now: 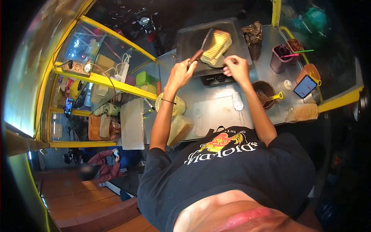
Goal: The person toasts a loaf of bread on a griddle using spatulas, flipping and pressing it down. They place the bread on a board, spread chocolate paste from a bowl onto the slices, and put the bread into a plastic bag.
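My left hand point(181, 73) is wrapped round the brown handle point(196, 57) of a tool with a narrow metal blade. Its blade point(207, 38) runs along the left side of a browned, striped block of bread point(217, 46). That bread lies on a dark flat griddle point(189, 36). My right hand point(237, 69) is at the griddle's front edge, just right of the bread's near end, with fingers curled in; what they hold, if anything, I cannot tell. Below the griddle is a black stove front with a knob point(219, 78).
Right of the griddle stand a crumpled dark bag point(253, 34), a purple tub point(281, 60), a brown pot point(264, 92) and a phone point(305, 86). Nearer me are a white board point(212, 116) and packaged bread point(181, 130). A person in a red jacket point(106, 164) sits at lower left.
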{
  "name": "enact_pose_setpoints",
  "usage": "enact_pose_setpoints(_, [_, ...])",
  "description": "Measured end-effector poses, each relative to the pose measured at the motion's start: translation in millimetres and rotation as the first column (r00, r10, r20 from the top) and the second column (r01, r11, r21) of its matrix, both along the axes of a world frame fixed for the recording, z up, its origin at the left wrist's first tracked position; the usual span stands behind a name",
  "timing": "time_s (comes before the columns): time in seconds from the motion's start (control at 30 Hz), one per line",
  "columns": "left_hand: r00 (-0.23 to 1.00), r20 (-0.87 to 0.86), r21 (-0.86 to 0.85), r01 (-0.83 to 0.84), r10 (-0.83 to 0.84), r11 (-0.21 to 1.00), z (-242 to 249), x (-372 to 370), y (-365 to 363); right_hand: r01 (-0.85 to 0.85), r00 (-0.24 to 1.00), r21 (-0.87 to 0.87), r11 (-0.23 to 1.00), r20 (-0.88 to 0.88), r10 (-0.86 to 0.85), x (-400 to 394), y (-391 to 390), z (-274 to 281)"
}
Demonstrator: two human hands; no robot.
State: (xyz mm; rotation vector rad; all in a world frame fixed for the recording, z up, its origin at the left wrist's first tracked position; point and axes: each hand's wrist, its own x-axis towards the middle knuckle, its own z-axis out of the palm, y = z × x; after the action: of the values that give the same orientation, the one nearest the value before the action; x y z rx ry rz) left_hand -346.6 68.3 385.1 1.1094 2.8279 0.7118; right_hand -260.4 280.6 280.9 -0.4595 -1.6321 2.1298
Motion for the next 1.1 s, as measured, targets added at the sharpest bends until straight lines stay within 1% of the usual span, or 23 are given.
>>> enact_pose_setpoints(0.07, [0.998, 0.054, 0.126, 0.037, -0.045, 0.991, -12.1, -2.3, -5.5, -0.016, 0.999, -0.001, 1.0, 0.036, 0.016, 12.3, 21.5, 4.6])
enact_pose_setpoints(0.13, [0.979, 0.195, 0.249, 0.002, -0.052, 0.968, -14.0, 7.1, -15.3, -0.016, 0.996, 0.083, 0.996, 0.088, 0.009, 32.7, 36.0, 15.6])
enact_pose_setpoints(0.17, [0.981, 0.185, 0.255, 0.001, -0.049, 0.967, -15.1, 12.1, -21.9, -0.003, 0.995, 0.172, 0.985, 0.1, -0.014, 45.3, 40.6, 22.0])
enact_pose_setpoints(0.23, [0.934, 0.353, 0.443, -0.114, -0.056, 0.889, -23.9, 16.7, -38.0, 0.061, 0.992, 0.284, 0.957, 0.092, -0.091, 66.5, 32.4, 43.8])
enact_pose_setpoints(0.27, [0.936, 0.348, 0.449, -0.112, -0.057, 0.887, -27.3, 19.5, -45.0, 0.083, 0.99, 0.327, 0.941, 0.084, -0.116, 69.4, 26.4, 50.4])
enact_pose_setpoints(0.33, [0.909, 0.412, 0.481, -0.274, 0.061, 0.833, -34.2, 28.6, -57.7, 0.117, 0.99, 0.526, 0.842, 0.003, -0.14, 60.4, 11.5, 43.4])
enact_pose_setpoints(0.37, [0.902, 0.423, 0.482, -0.301, 0.082, 0.823, -34.4, 32.6, -60.9, 0.089, 0.995, 0.527, 0.845, -0.003, -0.103, 54.2, 0.6, 44.7])
enact_pose_setpoints(0.4, [0.902, 0.423, 0.487, -0.305, 0.085, 0.818, -36.8, 34.2, -63.2, 0.12, 0.993, 0.578, 0.807, -0.061, -0.104, 48.0, -9.4, 49.4])
enact_pose_setpoints(0.47, [0.889, 0.436, 0.502, -0.368, 0.139, 0.782, -47.8, 37.6, -71.3, 0.072, 0.996, 0.595, 0.801, -0.078, -0.032, 20.5, -6.3, 37.9])
enact_pose_setpoints(0.53, [0.895, 0.421, 0.527, -0.376, 0.149, 0.762, -59.2, 41.6, -76.0, 0.028, 0.999, 0.504, 0.863, -0.039, -0.009, 15.2, 7.5, 46.8])
enact_pose_setpoints(0.57, [0.863, 0.473, 0.517, -0.435, 0.178, 0.737, -61.7, 42.7, -77.5, 0.06, 0.998, 0.426, 0.903, -0.05, -0.042, 13.3, 14.8, 52.4])
enact_pose_setpoints(0.6, [0.826, 0.527, 0.503, -0.494, 0.202, 0.709, -64.6, 42.4, -77.9, 0.106, 0.992, 0.421, 0.901, -0.1, -0.07, 9.9, 25.8, 57.2])
enact_pose_setpoints(0.67, [0.823, 0.54, 0.52, -0.492, 0.177, 0.698, -67.1, 44.0, -72.3, 0.239, 0.965, 0.434, 0.869, -0.204, -0.164, -11.6, 49.7, 55.6])
enact_pose_setpoints(0.73, [0.819, 0.541, 0.518, -0.503, 0.19, 0.692, -68.9, 34.6, -58.4, 0.34, 0.94, 0.575, 0.744, -0.227, -0.254, -46.4, 73.1, 43.7])
enact_pose_setpoints(0.8, [0.877, 0.433, 0.545, -0.439, 0.208, 0.714, -74.4, 18.2, -32.8, 0.32, 0.947, 0.667, 0.673, -0.215, -0.238, -67.6, 82.4, 40.5])
enact_pose_setpoints(0.83, [0.906, 0.358, 0.547, -0.399, 0.225, 0.736, -80.8, 6.8, -20.2, 0.308, 0.951, 0.704, 0.64, -0.225, -0.211, -84.9, 88.1, 25.8])
enact_pose_setpoints(0.87, [0.931, 0.277, 0.545, -0.356, 0.238, 0.759, -87.7, -2.7, -8.5, 0.252, 0.964, 0.774, 0.581, -0.146, -0.224, -84.1, 82.6, 29.1])
enact_pose_setpoints(0.9, [0.944, 0.22, 0.517, -0.325, 0.245, 0.791, -89.6, -8.2, 3.3, 0.203, 0.975, 0.83, 0.519, -0.123, -0.184, -79.3, 75.6, 30.7])
enact_pose_setpoints(0.93, [0.947, 0.195, 0.473, -0.319, 0.256, 0.821, -91.3, -11.5, 13.7, 0.159, 0.984, 0.879, 0.45, -0.102, -0.15, -70.8, 68.6, 31.7])
enact_pose_setpoints(0.97, [0.944, 0.196, 0.424, -0.327, 0.266, 0.845, -84.8, -7.6, 23.4, 0.101, 0.994, 0.919, 0.381, -0.079, -0.075, -61.7, 63.1, 30.9])
enact_pose_setpoints(1.0, [0.94, 0.199, 0.372, -0.334, 0.276, 0.866, -79.1, -2.3, 30.2, 0.067, 0.997, 0.914, 0.401, -0.043, -0.07, -53.7, 56.3, 29.5])
enact_pose_setpoints(1.07, [0.941, 0.195, 0.369, -0.331, 0.276, 0.869, -86.7, -3.8, 28.2, 0.033, 0.997, 0.899, 0.437, 0.004, -0.082, -31.3, 51.2, 39.2])
enact_pose_setpoints(1.1, [0.937, 0.209, 0.412, -0.343, 0.279, 0.844, -93.1, -6.3, 22.0, 0.021, 0.998, 0.863, 0.504, 0.013, -0.064, -21.7, 53.5, 43.1])
